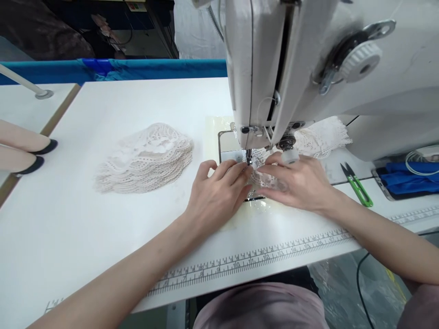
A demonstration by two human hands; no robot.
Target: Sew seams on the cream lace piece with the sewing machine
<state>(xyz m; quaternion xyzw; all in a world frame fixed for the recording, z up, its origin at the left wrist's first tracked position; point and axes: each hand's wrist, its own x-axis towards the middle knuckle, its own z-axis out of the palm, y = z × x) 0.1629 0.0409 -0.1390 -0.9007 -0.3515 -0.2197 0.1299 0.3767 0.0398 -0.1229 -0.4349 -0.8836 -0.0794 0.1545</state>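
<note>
A white lace piece (pixel 258 176) lies under the presser foot (pixel 248 156) of a sewing machine. From the left, my left hand (pixel 217 189) rests beside the foot, its fingers bent and pressed together at the edge of the lace. My right hand (pixel 297 180) pinches the same lace from the right, thumb and fingers close to the needle area. Part of the lace is hidden by my fingers. To the left of my hands sits a stack of white lace pieces (pixel 147 160).
The sewing machine head (pixel 264 68) stands over the white table. More lace (pixel 322 137) lies behind my right hand. Green thread snips (pixel 357 185) lie at right, near a phone (pixel 384 185) with blue cloth (pixel 409 176) on it. A printed ruler (pixel 236 264) runs along the front edge.
</note>
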